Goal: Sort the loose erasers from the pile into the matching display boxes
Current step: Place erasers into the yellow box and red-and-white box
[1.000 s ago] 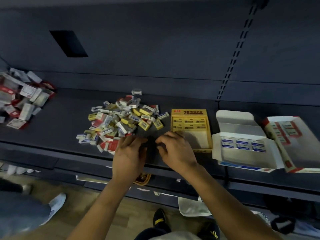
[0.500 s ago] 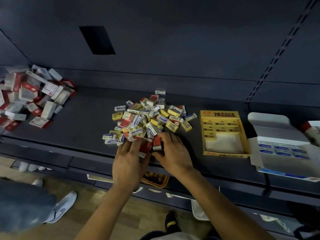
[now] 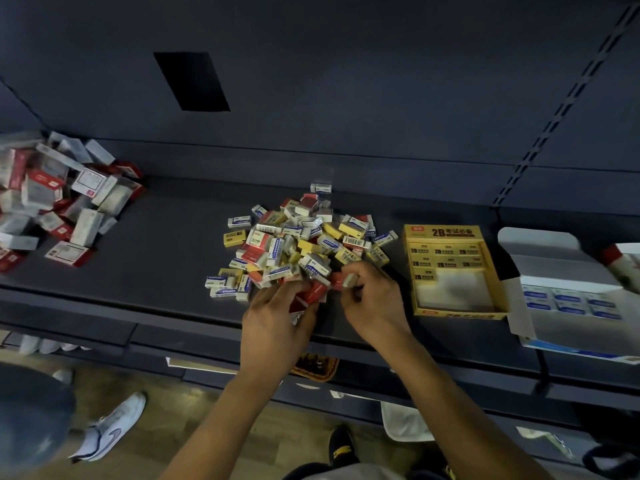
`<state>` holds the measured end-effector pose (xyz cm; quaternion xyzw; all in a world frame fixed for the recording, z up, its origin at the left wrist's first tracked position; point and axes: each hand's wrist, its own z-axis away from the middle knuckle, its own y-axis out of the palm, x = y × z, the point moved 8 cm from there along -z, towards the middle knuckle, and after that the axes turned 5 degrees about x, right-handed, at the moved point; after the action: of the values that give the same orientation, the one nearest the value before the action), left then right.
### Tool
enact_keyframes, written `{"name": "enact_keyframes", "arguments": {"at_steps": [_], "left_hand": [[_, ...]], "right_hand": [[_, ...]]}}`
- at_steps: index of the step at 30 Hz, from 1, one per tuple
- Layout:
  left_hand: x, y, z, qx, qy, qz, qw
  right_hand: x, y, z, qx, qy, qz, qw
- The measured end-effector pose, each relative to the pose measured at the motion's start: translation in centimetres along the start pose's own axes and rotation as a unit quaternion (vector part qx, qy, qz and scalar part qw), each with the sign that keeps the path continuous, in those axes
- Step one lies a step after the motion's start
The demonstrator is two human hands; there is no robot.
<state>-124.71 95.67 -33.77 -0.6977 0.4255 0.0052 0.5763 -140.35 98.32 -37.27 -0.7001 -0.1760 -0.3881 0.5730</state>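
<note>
A pile of loose erasers (image 3: 298, 244) in yellow, red and blue-and-white sleeves lies in the middle of the dark shelf (image 3: 166, 258). At the pile's near edge my left hand (image 3: 277, 323) holds a few red erasers (image 3: 311, 293). Beside it my right hand (image 3: 374, 299) pinches one red eraser (image 3: 343, 280). A yellow display box (image 3: 452, 271) stands to the right, its far rows filled with yellow erasers. Further right sits a white and blue display box (image 3: 568, 299) holding blue-and-white erasers. A red-trimmed box (image 3: 623, 265) shows at the right edge.
A heap of larger red and white cartons (image 3: 55, 206) lies at the left end of the shelf. Another person's leg and white shoe (image 3: 107, 427) stand on the wooden floor at lower left. My own dark shoes (image 3: 341, 445) are below the shelf edge.
My view has swung left, so the boxes sit further right. Both hands reached into the pile's near edge; my left hand took up red erasers and my right hand lifted one.
</note>
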Motion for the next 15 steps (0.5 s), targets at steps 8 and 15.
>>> {"name": "enact_keyframes", "arguments": {"at_steps": [8,15], "left_hand": [[-2.4,0.1,-2.0,-0.005,0.013,0.095,0.995],[-3.7,2.4,-2.8,0.038,-0.070,0.179,0.981]], "right_hand": [[-1.4,-5.3,0.3,-0.044,0.033,-0.131,0.990],[-4.3,-7.3,1.2,-0.055,0.093,-0.256,0.961]]}}
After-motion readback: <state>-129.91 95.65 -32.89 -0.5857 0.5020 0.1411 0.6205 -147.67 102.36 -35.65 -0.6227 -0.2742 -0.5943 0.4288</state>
